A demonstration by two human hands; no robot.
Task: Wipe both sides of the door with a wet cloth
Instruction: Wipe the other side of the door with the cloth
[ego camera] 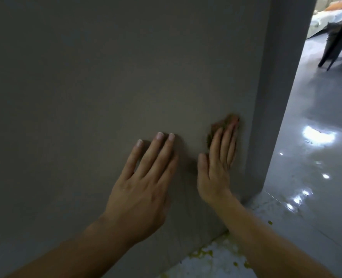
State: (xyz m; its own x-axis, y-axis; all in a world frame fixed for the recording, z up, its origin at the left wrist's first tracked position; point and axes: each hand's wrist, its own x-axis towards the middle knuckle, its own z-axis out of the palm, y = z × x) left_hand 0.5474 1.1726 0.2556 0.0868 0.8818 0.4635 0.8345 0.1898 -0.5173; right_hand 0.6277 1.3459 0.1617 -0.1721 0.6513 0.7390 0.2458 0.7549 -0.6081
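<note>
A plain grey-brown door (pixel 106 77) fills most of the head view. My left hand (pixel 144 181) lies flat against its lower part, fingers spread, holding nothing. My right hand (pixel 218 163) presses a small brownish cloth (pixel 224 122) flat against the door close to its right edge. Only the top of the cloth shows past my fingertips; the rest is hidden under the hand.
The grey door frame (pixel 274 97) stands just right of the door edge. A glossy pale floor (pixel 316 157) opens to the right, with dark chair legs (pixel 334 47) far back. Yellow-green crumbs (pixel 202 253) lie on the floor at the door's bottom edge.
</note>
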